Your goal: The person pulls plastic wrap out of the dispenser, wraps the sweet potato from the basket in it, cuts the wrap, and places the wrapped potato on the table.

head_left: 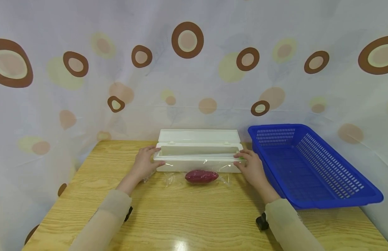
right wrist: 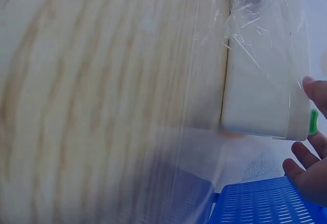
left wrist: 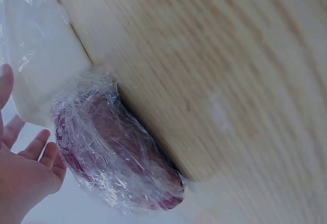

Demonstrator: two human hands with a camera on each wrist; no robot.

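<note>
A long white cling film box (head_left: pixel 197 165) stands at the back of the table with its lid raised behind it. My left hand (head_left: pixel 145 162) holds its left end, thumb at the front edge and fingers farther back. At the other end my right hand (head_left: pixel 251 167) holds it likewise, by a green tab (right wrist: pixel 313 121). Clear film (right wrist: pixel 260 55) hangs over the box's front. In front of it lies a purple sweet potato (head_left: pixel 201 176) on film. The left wrist view shows a film-wrapped purple thing (left wrist: pixel 112 147) close by the left hand, mostly hidden in the head view.
A large blue plastic basket (head_left: pixel 325 204) stands to the right, close to the right hand and forearm. A patterned curtain (head_left: pixel 194 83) hangs right behind the wooden table (head_left: pixel 194 216). Both forearms reach over the table from the front.
</note>
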